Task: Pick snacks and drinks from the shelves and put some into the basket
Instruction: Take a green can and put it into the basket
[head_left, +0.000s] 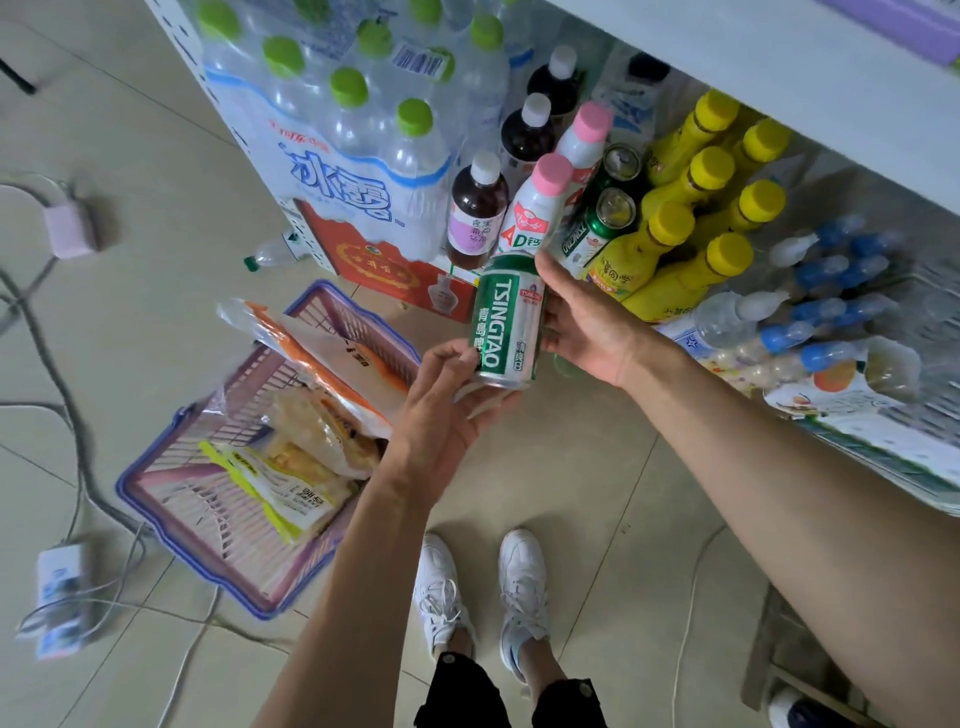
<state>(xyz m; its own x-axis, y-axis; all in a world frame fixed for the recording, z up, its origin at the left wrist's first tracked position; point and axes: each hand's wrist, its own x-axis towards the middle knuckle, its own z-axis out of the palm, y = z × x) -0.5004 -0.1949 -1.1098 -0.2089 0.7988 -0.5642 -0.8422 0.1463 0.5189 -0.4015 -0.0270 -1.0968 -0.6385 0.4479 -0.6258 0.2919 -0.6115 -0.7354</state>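
Note:
A green Tsingtao beer can (506, 322) is held above the floor in front of the bottom shelf. My right hand (587, 322) grips its right side, with the thumb at the can's top. My left hand (447, 410) cups the can's lower end from below and from the left, fingertips curled onto its label. Left of the hands, the pink and blue basket (156, 483) sits on the floor. It holds several snack bags (306, 426), one orange and clear, one yellow and white.
The bottom shelf (883, 452) carries two more green cans (605, 223), pink-capped milk bottles (540, 208), dark bottles with white caps (478, 208), yellow-capped bottles (675, 244) and blue-capped bottles (826, 317). A water bottle pack (337, 130) stands on a red box. Cables and adapters lie on the floor at left.

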